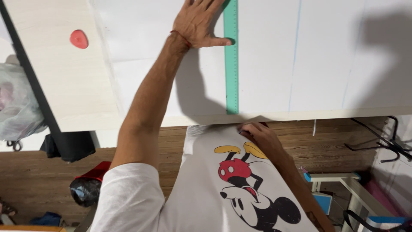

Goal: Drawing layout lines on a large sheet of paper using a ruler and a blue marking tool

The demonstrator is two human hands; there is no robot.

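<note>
A person's left hand, fingers spread flat, pins a green ruler on white sheet material (2 faint lines already drawn) while the right hand, its grip unclear, rests at the table edge.

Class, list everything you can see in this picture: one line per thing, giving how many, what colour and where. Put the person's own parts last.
Ruler: one, green, lying on the white sheet, reaching the table's near edge.
White sheet: one, white with faint blue lines, covering the table.
Table: one, pale wood.
Chalk piece: one, red, on the bare table at left.
Plastic bag: one, clear, beside the table at left.
Floor: brown wood, below.
T-shirt: one, white with a cartoon print, worn by the person.
Left hand: flat, pressing the ruler.
Right hand: at the table edge by the ruler's end; what the fingers hold is hidden.
</note>
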